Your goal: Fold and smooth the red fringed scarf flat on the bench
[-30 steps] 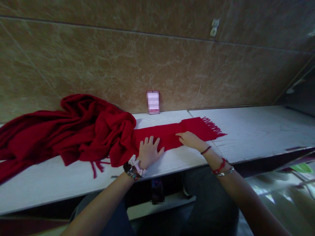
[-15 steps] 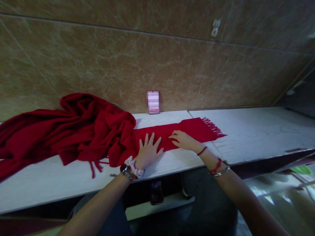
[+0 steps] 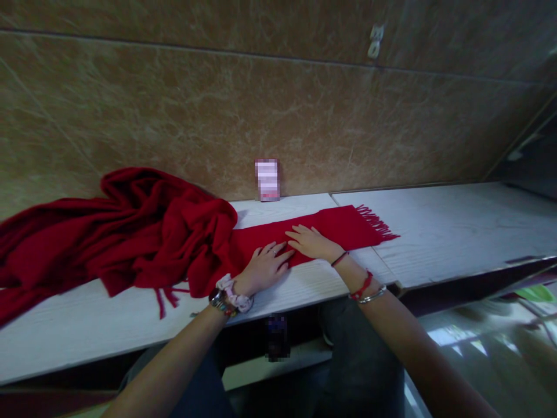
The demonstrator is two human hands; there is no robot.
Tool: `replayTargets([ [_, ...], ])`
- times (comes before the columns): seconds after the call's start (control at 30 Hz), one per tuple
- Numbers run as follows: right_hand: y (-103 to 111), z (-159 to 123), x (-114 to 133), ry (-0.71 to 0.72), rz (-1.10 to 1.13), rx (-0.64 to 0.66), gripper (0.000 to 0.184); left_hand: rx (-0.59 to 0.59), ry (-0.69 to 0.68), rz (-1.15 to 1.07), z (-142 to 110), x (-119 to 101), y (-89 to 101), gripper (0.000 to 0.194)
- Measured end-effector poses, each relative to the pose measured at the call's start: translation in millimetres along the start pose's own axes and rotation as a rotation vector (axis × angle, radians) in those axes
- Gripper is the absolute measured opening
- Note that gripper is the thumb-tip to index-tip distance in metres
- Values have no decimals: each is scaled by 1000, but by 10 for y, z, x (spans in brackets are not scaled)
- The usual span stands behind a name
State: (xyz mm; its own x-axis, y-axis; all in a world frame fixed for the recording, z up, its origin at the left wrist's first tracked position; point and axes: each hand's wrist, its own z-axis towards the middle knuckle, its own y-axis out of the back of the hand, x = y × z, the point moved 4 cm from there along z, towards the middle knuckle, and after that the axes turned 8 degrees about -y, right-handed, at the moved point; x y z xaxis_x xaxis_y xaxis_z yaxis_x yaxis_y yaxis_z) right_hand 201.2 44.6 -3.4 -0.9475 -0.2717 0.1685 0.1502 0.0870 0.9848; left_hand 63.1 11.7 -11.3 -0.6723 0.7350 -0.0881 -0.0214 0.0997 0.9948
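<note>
A red fringed scarf (image 3: 343,226) lies along the white tabletop. Its right part is a flat, narrow strip ending in tassels, while the left part is heaped in loose folds. My left hand (image 3: 263,268) rests on the strip beside the heap, fingers stretched to the right and a ring on one finger. Close by on its right, my right hand (image 3: 312,242) lies palm down on the same strip, fingers pointing left. The fingertips of both hands nearly meet. Neither hand grips the cloth.
A phone (image 3: 267,180) with a lit, blurred screen leans against the brown marbled wall (image 3: 209,116). The white table (image 3: 444,232) runs along that wall, its front edge just before my knees. At lower right is a green bowl (image 3: 536,293).
My right hand has slid left along the scarf and flattened. The fingers of my left hand have turned to the right and drawn closer together.
</note>
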Motion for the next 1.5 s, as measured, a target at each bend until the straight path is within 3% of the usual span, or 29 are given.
replayTargets([
  [0.1,-30,85,-54,-46,12,78,48,121,-7,-68,-2,51,-6,50],
  [0.2,-22,144,-186,-121,22,63,49,180,4,-101,-29,63,5,52],
  [0.3,9,146,-260,-152,17,-10,50,162,9,-111,-49,82,29,48],
  [0.4,2,125,-219,-68,10,-25,50,112,7,-119,-53,157,38,42],
  [0.57,-80,128,-185,-36,-17,30,48,29,200,-18,-86,305,44,46],
  [0.63,-68,130,-194,-43,-24,-19,48,66,241,-23,-99,302,33,50],
  [0.73,30,117,-185,-42,-26,-193,46,102,261,-46,-104,294,20,53],
  [0.83,109,87,-88,92,21,-289,39,89,243,-47,-96,309,4,54],
  [0.9,97,65,-8,207,41,-232,32,83,232,-48,-97,317,-4,55],
  [0.97,70,51,20,226,18,-186,28,87,238,-49,-103,316,-1,55],
  [1.3,-19,203,-307,-129,-59,-117,46,84,248,-55,-122,273,16,54],
  [1.5,-37,188,-172,-35,34,-29,51,171,213,-59,-40,399,118,59],
])
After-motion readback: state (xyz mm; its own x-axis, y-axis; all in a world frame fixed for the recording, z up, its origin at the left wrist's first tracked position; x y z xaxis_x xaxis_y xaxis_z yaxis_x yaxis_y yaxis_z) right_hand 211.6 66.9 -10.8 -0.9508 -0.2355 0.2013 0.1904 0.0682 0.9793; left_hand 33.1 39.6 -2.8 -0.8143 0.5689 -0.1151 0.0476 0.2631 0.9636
